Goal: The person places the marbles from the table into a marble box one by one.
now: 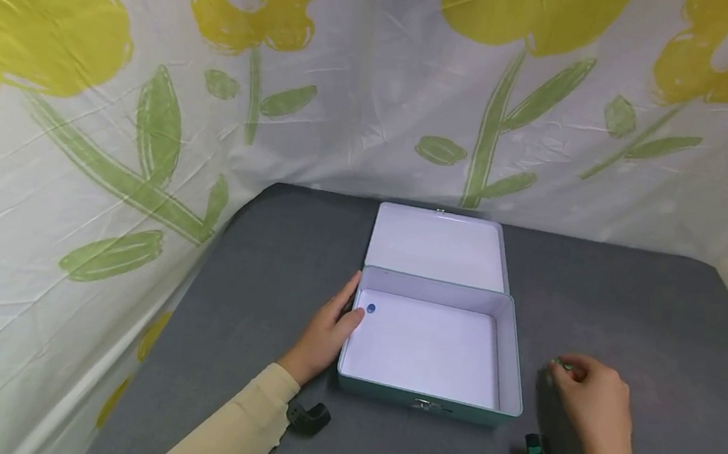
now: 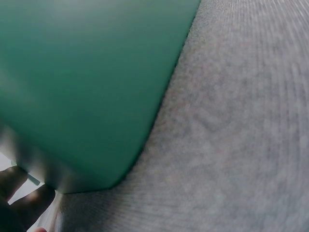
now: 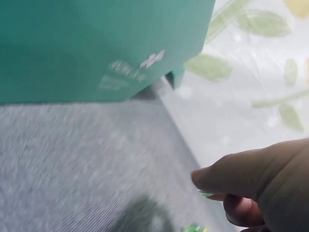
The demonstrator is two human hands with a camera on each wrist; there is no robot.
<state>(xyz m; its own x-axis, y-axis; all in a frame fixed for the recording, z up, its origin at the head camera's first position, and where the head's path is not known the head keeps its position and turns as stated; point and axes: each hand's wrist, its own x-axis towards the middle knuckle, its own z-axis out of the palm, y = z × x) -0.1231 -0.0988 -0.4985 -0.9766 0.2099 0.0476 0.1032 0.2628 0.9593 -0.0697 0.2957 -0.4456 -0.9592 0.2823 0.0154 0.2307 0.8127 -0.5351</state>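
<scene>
A green metal tin box (image 1: 427, 402) with a white inside stands on the grey table, its hinged lid (image 1: 438, 244) laid back. My left hand (image 1: 322, 333) holds the box's left wall, thumb over the rim and fingers along the outside; in the left wrist view the green side (image 2: 91, 92) fills much of the picture. Inside, near the back left corner, lies a small round blue marble-like piece (image 1: 371, 308). To the right of the box, my right hand (image 1: 592, 407) pinches a small shiny green piece (image 3: 205, 194) between thumb and fingers, partly hidden by them.
Another small glassy green bit (image 3: 195, 227) shows at the bottom edge of the right wrist view. The box's front clasp (image 1: 426, 405) faces me. A flowered white curtain (image 1: 366, 105) hangs behind the table (image 1: 637, 301). Dark straps (image 1: 307, 419) sit at both wrists.
</scene>
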